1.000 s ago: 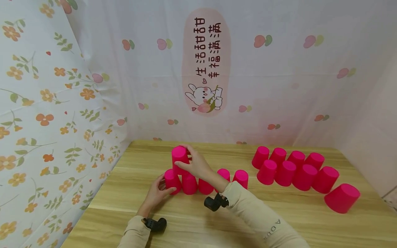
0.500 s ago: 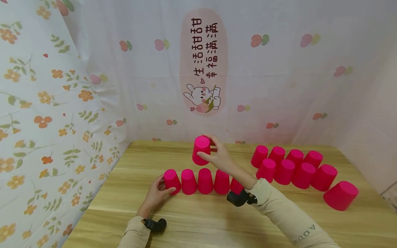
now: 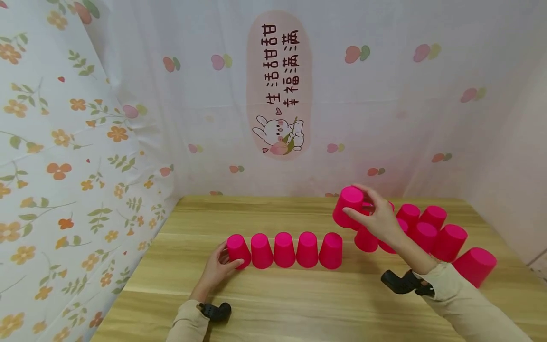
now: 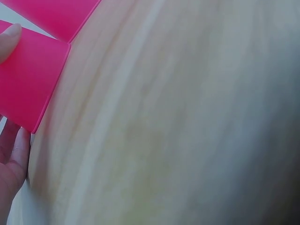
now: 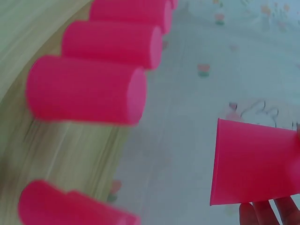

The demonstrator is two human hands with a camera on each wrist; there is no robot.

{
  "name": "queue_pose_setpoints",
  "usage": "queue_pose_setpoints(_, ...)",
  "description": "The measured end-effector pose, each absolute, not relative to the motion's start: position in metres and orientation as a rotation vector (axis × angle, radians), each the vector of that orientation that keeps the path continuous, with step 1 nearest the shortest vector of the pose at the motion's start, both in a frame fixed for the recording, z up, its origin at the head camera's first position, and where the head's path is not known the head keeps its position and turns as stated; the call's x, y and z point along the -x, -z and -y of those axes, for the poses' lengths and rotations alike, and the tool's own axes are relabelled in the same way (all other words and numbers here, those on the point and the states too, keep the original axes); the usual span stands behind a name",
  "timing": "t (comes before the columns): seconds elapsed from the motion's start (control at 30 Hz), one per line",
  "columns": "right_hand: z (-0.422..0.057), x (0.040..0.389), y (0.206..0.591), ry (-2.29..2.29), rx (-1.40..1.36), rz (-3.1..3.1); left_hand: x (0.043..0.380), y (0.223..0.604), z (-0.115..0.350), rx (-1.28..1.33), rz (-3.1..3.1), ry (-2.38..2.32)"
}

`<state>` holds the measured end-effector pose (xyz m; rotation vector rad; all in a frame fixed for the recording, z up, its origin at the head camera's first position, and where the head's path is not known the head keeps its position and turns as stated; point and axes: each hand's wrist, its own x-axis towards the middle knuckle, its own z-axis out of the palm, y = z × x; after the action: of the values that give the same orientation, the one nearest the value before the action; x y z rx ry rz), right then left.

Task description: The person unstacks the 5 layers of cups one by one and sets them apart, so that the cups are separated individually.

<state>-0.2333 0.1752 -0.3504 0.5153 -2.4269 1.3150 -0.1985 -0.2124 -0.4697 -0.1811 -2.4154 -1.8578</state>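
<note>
My right hand [image 3: 381, 219] holds a pink plastic cup [image 3: 348, 205], upside down, in the air at the right of the table. Its thumb lies on the near side. The right wrist view shows fingertips under this raised cup [image 5: 253, 164]. At the left end of a row of upside-down pink cups, my left hand [image 3: 215, 267] grips the end cup [image 3: 237, 251], which stands on the table. In the left wrist view, the thumb lies on that cup [image 4: 33, 77] and other fingers show at its opposite side. Beside it stands the neighbouring cup [image 3: 261, 251].
The row runs right to its last cup [image 3: 331, 251]. More upside-down pink cups [image 3: 449, 243] stand in two rows at the right, partly hidden behind the right hand, with a single cup [image 3: 475, 266] nearer. The wooden table [image 3: 299, 304] ends at a printed curtain [image 3: 363, 118].
My right hand has lifted the cup off the left end of the row and carried it right, beside the other cups. The left hand has stayed on the end cup.
</note>
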Motion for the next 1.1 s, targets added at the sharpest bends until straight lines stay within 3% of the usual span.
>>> queue_pose_setpoints(0.3,-0.249,0.202,0.363,-1.180,-0.326,2.462,0.196,0.466,0.208,0.161,2.421,1.878)
queue_pose_setpoints(0.67,-0.326,0.164,0.400,-1.380,-0.178,2.410,0.198,0.468,0.210,0.176,2.415,1.855)
queue_pose_setpoints(0.87,-0.356,0.162,0.431,-1.343,-0.127,2.406,0.198,0.466,0.210,0.167,2.417,1.873)
queue_pose_setpoints(1.0,-0.394,0.178,0.484,-1.188,-0.057,2.450,0.197,0.465,0.209,0.153,2.414,1.881)
queue_pose_setpoints(1.1,-0.400,0.181,0.500,-1.072,-0.045,2.453,0.197,0.465,0.209,0.148,2.415,1.881)
